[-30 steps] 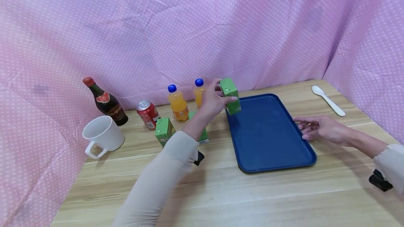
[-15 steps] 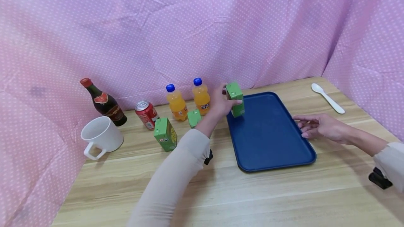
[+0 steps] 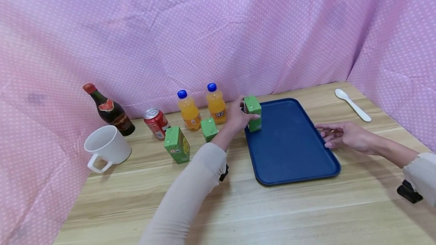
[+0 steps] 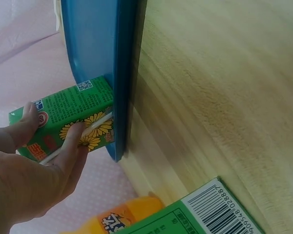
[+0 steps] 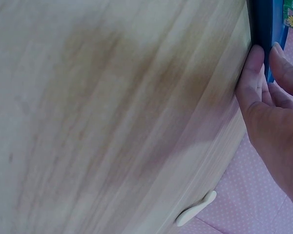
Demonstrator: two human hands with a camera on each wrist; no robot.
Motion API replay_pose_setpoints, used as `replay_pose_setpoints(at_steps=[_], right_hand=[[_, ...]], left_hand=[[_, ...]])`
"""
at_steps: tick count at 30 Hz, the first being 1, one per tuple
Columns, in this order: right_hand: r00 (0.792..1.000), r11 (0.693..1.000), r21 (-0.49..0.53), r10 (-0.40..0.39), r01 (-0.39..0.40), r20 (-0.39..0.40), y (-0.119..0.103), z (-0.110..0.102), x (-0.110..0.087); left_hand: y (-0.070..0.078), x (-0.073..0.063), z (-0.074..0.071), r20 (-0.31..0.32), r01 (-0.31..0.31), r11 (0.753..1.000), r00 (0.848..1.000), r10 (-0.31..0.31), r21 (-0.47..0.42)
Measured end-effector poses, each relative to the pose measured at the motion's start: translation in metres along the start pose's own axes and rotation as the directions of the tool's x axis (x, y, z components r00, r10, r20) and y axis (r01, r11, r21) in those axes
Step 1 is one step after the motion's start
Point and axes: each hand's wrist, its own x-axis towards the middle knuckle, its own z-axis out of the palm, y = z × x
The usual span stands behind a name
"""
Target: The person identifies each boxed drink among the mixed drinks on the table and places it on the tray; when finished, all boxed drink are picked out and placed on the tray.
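In the head view my left hand grips a green drink carton, thumb on one side and fingers on the other. The carton stands upright at the far left corner of the blue tray. The left wrist view shows the carton's base against the tray, just inside the rim, and a straw along its side. My right hand touches the tray's right rim with loosely bent fingers. Two more green cartons, the left carton and the carton partly behind my left arm, stand on the table.
Two orange drink bottles, the left bottle and the right bottle, stand behind the cartons. Further left are a red can, a dark bottle and a white mug. A white spoon lies right of the tray.
My left hand has lowered the carton from above the tray's far left corner onto the tray. My right hand has stayed at the rim.
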Motion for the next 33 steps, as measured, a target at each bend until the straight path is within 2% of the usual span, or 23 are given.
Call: replay_pose_setpoints(at_steps=[7, 12, 16, 20, 26, 29, 33], right_hand=[[0.999, 1.0, -0.021, -0.017, 0.016, -0.027, -0.002, -0.001, 0.0], [1.0, 1.0, -0.003, -0.007, 0.007, -0.02, -0.003, -0.001, 0.0], [1.0, 1.0, 0.028, 0.009, -0.009, -0.006, -0.002, -0.001, 0.0], [1.0, 1.0, 0.024, -0.007, 0.007, -0.012, -0.001, 0.0, -0.001], [0.999, 0.999, 0.024, -0.04, 0.04, -0.012, 0.001, 0.0, -0.002], [0.999, 0.998, 0.046, -0.036, 0.037, -0.005, 0.001, 0.0, -0.003], [0.999, 0.997, 0.065, -0.046, 0.046, 0.003, 0.002, -0.001, -0.003]], left_hand=[[0.003, 0.001, 0.0, 0.011, 0.002, 1.0, 1.0, -0.002, 0.025], [0.003, -0.001, 0.001, 0.023, -0.026, 0.999, 0.999, 0.025, 0.036], [0.005, -0.007, 0.002, 0.04, -0.058, 0.997, 0.998, 0.056, 0.052], [0.011, -0.017, -0.001, 0.028, -0.079, 0.993, 0.997, 0.077, 0.088], [0.019, -0.038, -0.022, 0.059, -0.159, 0.981, 0.986, 0.153, 0.114], [0.019, -0.047, -0.038, 0.063, -0.185, 0.977, 0.982, 0.179, 0.107], [0.016, -0.059, -0.065, 0.031, -0.207, 0.975, 0.978, 0.206, 0.077]])
